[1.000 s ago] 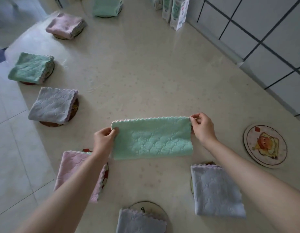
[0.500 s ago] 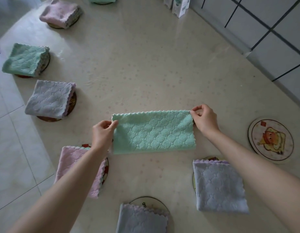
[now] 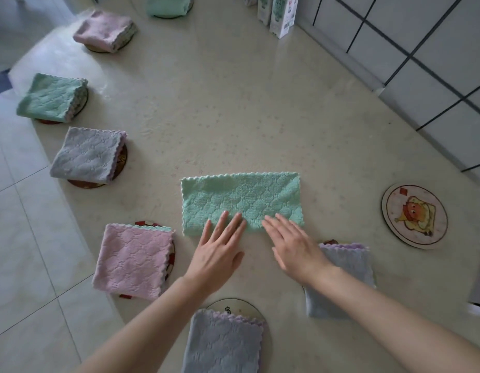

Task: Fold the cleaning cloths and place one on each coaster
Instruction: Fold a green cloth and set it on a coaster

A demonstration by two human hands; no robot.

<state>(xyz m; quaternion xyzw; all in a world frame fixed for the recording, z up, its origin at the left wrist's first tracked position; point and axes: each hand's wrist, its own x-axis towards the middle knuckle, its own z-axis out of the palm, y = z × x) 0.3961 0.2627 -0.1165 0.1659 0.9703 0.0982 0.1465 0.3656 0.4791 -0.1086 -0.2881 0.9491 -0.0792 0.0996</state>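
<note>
Mint-green quilted cloth (image 3: 241, 201); cartoon-print coaster (image 3: 414, 216); cream speckled table (image 3: 233, 117).

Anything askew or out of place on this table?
Nothing spilled or damaged. The grey cloth beside the right hand lies skewed over its coaster, of which only a sliver shows. The cartoon coaster at far right is bare.

1. I get a single view, from the wide-angle camera on the person's head.
2. It faces forward and steeply down, close over the table (image 3: 233, 103).
3. The left hand (image 3: 217, 254) and right hand (image 3: 295, 249) reach in from the bottom edge; the floor (image 3: 23, 238) fills the left, a tiled wall (image 3: 422, 49) the upper right.
</note>
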